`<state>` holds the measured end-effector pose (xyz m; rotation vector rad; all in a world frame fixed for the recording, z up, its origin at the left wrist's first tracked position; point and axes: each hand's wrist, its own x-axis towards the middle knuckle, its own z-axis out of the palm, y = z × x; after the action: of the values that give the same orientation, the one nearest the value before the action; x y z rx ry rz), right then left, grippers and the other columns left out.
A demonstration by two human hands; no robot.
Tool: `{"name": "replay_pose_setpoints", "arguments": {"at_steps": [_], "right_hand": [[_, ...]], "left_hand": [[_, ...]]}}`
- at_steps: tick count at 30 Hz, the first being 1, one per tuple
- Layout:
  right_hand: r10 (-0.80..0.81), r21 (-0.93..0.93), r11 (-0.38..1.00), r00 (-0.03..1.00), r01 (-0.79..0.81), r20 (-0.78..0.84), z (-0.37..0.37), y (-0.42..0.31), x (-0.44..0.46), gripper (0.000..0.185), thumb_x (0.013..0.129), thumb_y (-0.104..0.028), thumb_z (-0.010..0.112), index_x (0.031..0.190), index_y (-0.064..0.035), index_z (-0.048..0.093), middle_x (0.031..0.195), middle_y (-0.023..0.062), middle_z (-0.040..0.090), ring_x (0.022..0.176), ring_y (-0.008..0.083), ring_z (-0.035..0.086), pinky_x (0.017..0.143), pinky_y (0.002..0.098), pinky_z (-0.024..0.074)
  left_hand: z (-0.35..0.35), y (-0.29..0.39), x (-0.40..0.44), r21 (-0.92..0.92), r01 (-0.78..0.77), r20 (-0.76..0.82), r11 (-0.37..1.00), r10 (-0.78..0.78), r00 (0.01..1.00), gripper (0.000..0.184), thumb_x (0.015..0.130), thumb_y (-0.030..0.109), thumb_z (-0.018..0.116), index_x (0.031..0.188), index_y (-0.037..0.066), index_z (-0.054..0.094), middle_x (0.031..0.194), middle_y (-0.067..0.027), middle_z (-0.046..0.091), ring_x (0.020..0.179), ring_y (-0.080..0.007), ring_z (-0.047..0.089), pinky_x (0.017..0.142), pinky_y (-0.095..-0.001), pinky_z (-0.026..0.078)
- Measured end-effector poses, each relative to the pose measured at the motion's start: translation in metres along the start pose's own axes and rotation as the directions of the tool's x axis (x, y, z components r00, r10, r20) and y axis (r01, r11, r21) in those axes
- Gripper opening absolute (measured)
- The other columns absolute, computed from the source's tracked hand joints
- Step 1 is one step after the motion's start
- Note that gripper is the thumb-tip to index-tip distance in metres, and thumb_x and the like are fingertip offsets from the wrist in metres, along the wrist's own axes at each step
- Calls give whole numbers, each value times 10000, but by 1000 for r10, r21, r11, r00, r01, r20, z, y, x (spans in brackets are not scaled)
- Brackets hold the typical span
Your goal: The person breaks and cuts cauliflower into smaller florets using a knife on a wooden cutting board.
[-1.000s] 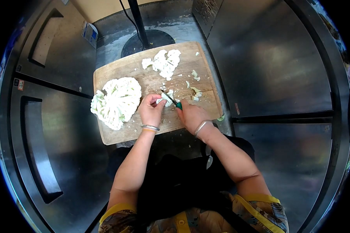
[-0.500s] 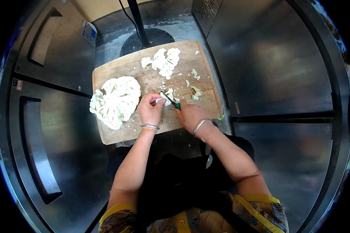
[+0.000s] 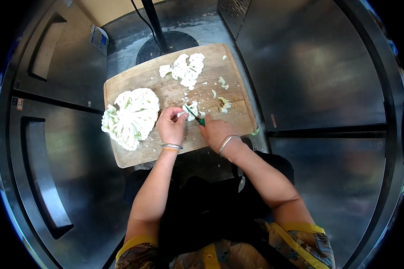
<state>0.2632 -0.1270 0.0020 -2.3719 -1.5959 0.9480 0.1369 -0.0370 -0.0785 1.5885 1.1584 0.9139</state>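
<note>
Small cauliflower piece (image 3: 192,107) sits between the hands, just ahead of the fingertips; knife (image 3: 194,116) blade is across it, depth of cut not readable. Cutting looks part-way: smaller florets (image 3: 184,71) lie beyond the hands, can't tell if all separate, and leafy trimmings (image 3: 225,105) lie ahead of the right hand. Large cauliflower chunk (image 3: 132,117), just left of the left hand, looks like the bulk left uncut. Left hand (image 3: 171,126): thumb and fingers pinched nearly together on the small piece. Right hand (image 3: 218,136): closed around the knife's green handle, blade angled forward-left toward the left fingertips. Cutting board (image 3: 121,81) is under all of it, crumbs scattered ahead of both hands.
</note>
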Motion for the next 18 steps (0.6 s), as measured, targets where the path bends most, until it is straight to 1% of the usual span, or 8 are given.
{"name": "replay_pose_setpoints", "arguments": {"at_steps": [1, 5, 7, 8, 10, 16, 18], "right_hand": [[5, 14, 1000, 1000, -5, 9, 0, -1, 0, 297, 925, -281, 459, 988, 7, 492, 828, 226, 647, 820, 388, 628, 748, 469, 483], [13, 47, 999, 1000, -13, 15, 0, 0, 1, 299, 924, -281, 460, 987, 10, 495, 829, 226, 647, 820, 391, 628, 749, 468, 483], [42, 38, 998, 998, -44, 55, -2, -4, 1, 294, 920, -254, 448, 1026, 9, 526, 894, 218, 655, 874, 368, 636, 787, 453, 489], [43, 39, 998, 998, -45, 55, -1, -3, 1, 294, 920, -254, 448, 1026, 9, 526, 894, 218, 655, 874, 368, 636, 787, 453, 489], [3, 37, 999, 1000, -3, 12, 3, -1, 2, 291, 922, -274, 463, 982, 7, 504, 837, 222, 650, 825, 381, 633, 755, 464, 486], [11, 16, 1000, 1000, -12, 10, 11, 1, 6, 295, 923, -279, 459, 993, 1, 514, 848, 216, 654, 831, 368, 638, 761, 452, 489], [31, -8, 999, 999, -31, 27, 17, 3, 12, 298, 922, -281, 461, 998, 1, 520, 858, 213, 655, 841, 362, 639, 764, 450, 489]], "left_hand": [[0, 1, 0, -10, 7, -15, 1000, -7, 1000, 167, 695, -32, 727, 810, 24, 620, 803, -46, 609, 676, -108, 580, 621, -229, 486], [1, 1, 0, 35, 3, -22, 999, -2, 1000, 167, 695, -32, 726, 809, 24, 618, 796, -46, 616, 668, -104, 578, 616, -232, 486], [2, 0, 0, 20, 6, -38, 1000, -6, 999, 164, 697, -30, 726, 807, 25, 617, 785, -43, 616, 659, -98, 573, 611, -231, 484], [2, 0, 0, 21, 6, -36, 1000, -6, 999, 164, 697, -30, 726, 807, 25, 617, 785, -43, 616, 659, -98, 573, 611, -231, 484], [1, 0, 0, 42, 26, -24, 999, -25, 999, 163, 698, -30, 725, 805, 25, 616, 778, -39, 613, 650, -94, 567, 609, -228, 481], [2, -2, 0, -4, 22, -28, 1000, -22, 999, 170, 697, -32, 724, 809, 24, 609, 771, -34, 606, 659, -95, 566, 608, -220, 478], [3, -1, -1, 24, 16, -30, 1000, -15, 999, 173, 697, -36, 723, 810, 24, 607, 774, -34, 604, 665, -98, 570, 610, -221, 479]]}}
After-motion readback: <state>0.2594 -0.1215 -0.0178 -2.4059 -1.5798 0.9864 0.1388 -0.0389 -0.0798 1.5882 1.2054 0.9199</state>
